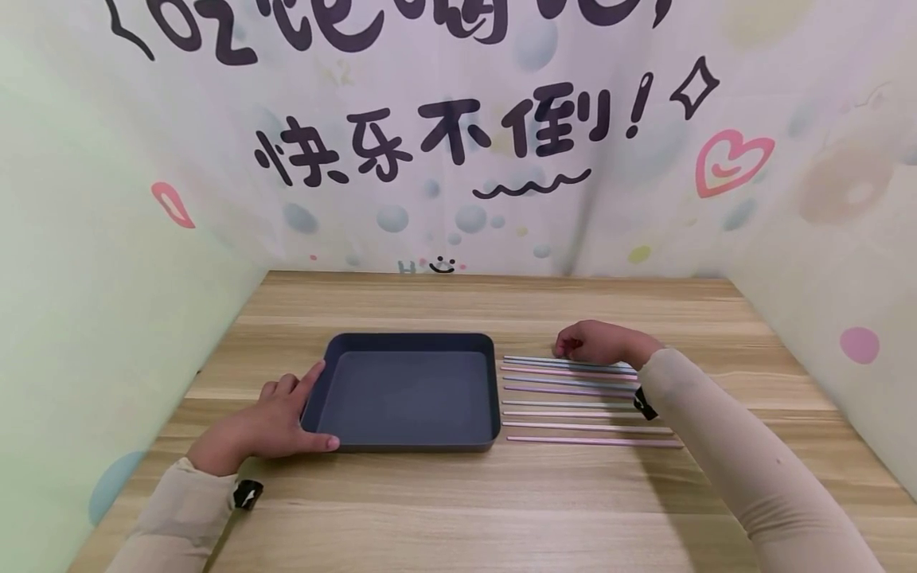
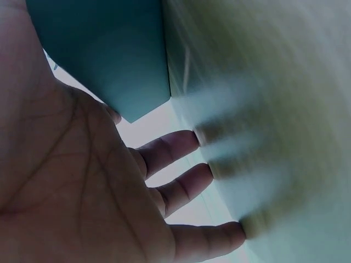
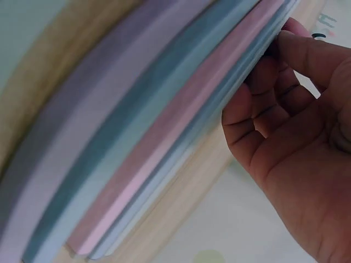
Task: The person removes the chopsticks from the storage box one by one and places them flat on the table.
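Note:
A dark blue-grey rectangular tray lies on the table. My left hand touches its front left corner, thumb along the front side and index finger by the left wall. In the left wrist view, the other fingers reach out fairly straight beside the tray wall. Several pastel chopsticks lie in a row right of the tray. At their far side is my right hand, fingers curled against the farthest blue chopsticks. Whether it pinches one is hidden.
The wooden table carries the tray and chopsticks. A printed white cloth hangs at the back edge, with similar pale panels at both sides. The tray's right wall stands close to the chopsticks' left ends.

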